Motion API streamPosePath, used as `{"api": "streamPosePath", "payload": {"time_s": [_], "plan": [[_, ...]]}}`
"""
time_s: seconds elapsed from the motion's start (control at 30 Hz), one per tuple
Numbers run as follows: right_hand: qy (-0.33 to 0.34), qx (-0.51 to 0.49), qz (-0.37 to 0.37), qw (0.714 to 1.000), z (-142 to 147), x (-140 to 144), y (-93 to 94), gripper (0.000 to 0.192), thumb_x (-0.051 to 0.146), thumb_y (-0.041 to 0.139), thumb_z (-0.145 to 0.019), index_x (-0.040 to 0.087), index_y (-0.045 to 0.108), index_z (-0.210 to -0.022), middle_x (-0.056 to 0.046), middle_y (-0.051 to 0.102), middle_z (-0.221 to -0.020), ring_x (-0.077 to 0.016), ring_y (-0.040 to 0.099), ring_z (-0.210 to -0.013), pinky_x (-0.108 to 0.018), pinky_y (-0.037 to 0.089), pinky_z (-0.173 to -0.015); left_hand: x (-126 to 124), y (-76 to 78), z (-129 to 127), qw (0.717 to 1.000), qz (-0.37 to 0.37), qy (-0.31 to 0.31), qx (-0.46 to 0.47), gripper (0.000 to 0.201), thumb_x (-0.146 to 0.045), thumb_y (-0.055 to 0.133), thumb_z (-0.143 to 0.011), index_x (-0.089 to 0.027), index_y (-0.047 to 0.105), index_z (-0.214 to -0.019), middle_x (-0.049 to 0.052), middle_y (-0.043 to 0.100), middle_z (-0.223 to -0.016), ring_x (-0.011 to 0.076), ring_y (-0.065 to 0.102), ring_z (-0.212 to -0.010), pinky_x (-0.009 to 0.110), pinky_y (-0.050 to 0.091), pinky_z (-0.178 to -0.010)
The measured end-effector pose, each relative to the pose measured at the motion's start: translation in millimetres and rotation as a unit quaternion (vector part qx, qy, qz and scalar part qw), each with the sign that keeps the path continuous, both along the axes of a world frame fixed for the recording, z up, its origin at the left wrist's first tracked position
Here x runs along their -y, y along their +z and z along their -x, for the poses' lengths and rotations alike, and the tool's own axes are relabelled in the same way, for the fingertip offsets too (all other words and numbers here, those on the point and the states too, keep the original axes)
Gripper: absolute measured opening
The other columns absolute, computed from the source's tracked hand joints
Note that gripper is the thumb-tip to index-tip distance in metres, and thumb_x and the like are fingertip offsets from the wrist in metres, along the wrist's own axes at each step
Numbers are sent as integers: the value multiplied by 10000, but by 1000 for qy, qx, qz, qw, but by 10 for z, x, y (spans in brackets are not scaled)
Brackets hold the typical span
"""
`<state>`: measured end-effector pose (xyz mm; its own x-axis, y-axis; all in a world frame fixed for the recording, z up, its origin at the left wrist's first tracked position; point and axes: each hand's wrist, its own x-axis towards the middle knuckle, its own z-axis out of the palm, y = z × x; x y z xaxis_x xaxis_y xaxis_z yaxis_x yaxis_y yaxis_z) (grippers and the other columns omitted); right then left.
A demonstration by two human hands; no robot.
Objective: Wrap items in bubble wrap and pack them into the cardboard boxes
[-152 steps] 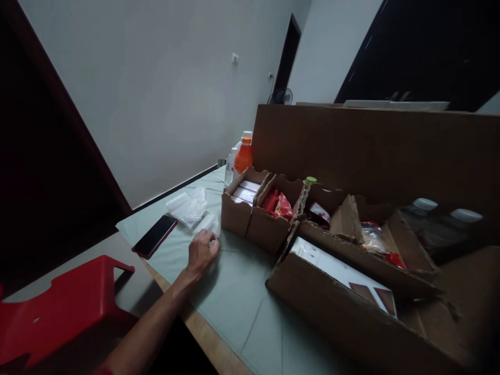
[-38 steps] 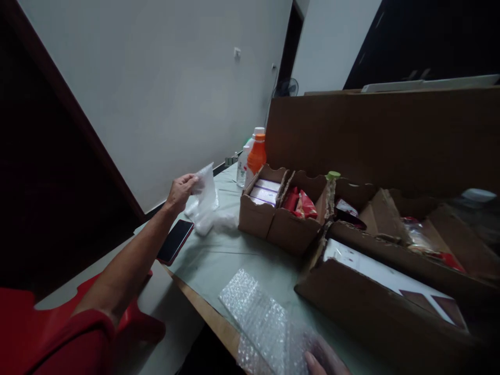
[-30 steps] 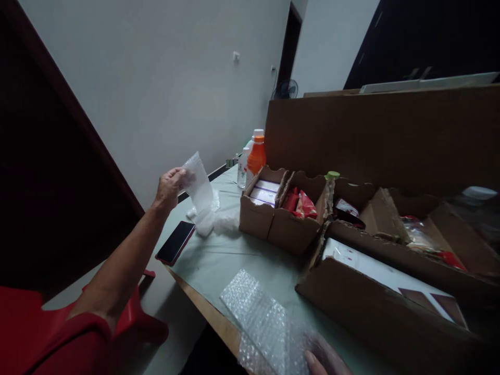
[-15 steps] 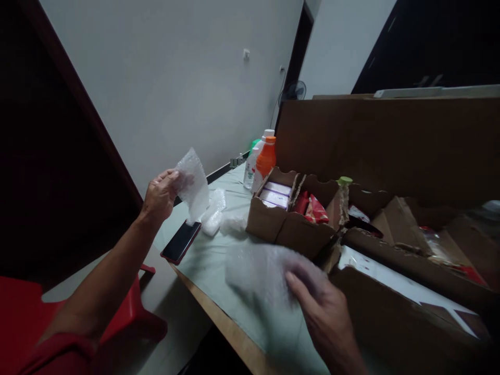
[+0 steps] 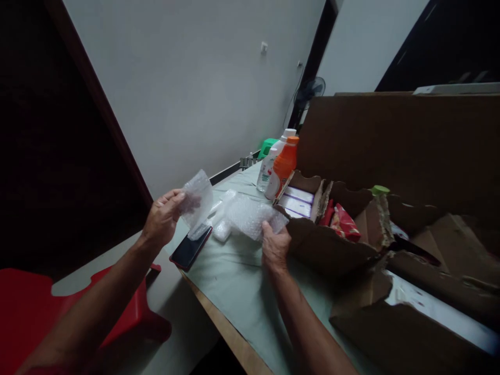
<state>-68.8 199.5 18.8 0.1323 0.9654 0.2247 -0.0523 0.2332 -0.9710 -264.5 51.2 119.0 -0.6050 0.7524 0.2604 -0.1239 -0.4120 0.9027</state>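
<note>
Pale wall backs the cloth-covered desk, cardboard boxes crowding its right side. Beside them, the right hand pinches a bubble-wrap sheet; the left hand pinches a bubble-wrap strip over the smartphone. Light edge grips should spare the bubbles. Open room for moving lies between boxes and the desk's front edge.

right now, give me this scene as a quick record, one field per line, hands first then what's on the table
left hand: grips a thin bubble wrap sheet
right hand: grips a second bubble wrap sheet
phone: lies near the table edge, partly behind the left hand's sheet
bottles: stand behind the cardboard compartments
compartment contents: white-and-purple packs; red packets
</note>
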Motion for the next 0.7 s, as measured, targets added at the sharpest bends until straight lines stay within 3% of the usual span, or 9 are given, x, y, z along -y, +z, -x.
{"api": "streamPosePath", "payload": {"time_s": [0.07,0.13,0.23,0.33,0.47,0.6,0.7], "plan": [[21,21,36,999,-10,-5,-233,464,462,660,-661,108,716,-955,-103,753,-861,-257,702,-812,-367,555,-755,24,-91,-113,999,29,-26,14,252,-369,785,-721,-161,699,-836,40,775,-775,192,735,-723,304,571,-746],[56,42,57,996,-98,36,-349,531,484,697,-656,108,714,-1030,-112,763,-951,-264,710,-885,-358,553,-794,81,-183,-252,997,58,-51,13,269,-399,771,-746,-166,702,-862,50,776,-799,209,734,-741,316,564,-736],[101,76,80,989,-345,143,-360,609,533,741,-656,93,711,-1076,-140,765,-1010,-286,711,-941,-396,546,-864,196,-338,-510,988,118,-94,-35,260,-428,708,-812,-179,722,-885,47,765,-822,201,708,-723,291,536,-681],[103,105,93,985,-715,320,-314,727,592,745,-647,73,685,-1152,-196,739,-1119,-327,687,-1047,-461,513,-957,279,-533,-828,969,161,-136,-128,267,-438,652,-855,-186,738,-872,35,745,-827,183,668,-731,268,509,-671],[108,106,128,980,-1335,766,-308,800,668,712,-693,156,622,-1301,-193,639,-1350,-327,603,-1242,-460,482,-1030,289,-907,-1379,941,169,-172,-237,284,-392,548,-931,-186,743,-940,53,747,-898,193,668,-832,274,502,-719],[165,26,231,959,-1873,1298,-335,728,687,666,-758,207,637,-1305,-142,729,-1188,-308,703,-1062,-439,561,-895,326,-1327,-2096,934,130,-182,-278,241,-298,538,-922,-201,747,-993,82,766,-987,218,698,-919,333,538,-844],[153,70,252,953,-2217,1529,-356,612,622,762,-658,177,743,-1078,-119,778,-978,-305,732,-920,-411,573,-842,475,-1506,-2597,926,83,-226,-291,280,-232,619,-843,-213,725,-1101,87,758,-1115,232,698,-1021,358,545,-944]]}}
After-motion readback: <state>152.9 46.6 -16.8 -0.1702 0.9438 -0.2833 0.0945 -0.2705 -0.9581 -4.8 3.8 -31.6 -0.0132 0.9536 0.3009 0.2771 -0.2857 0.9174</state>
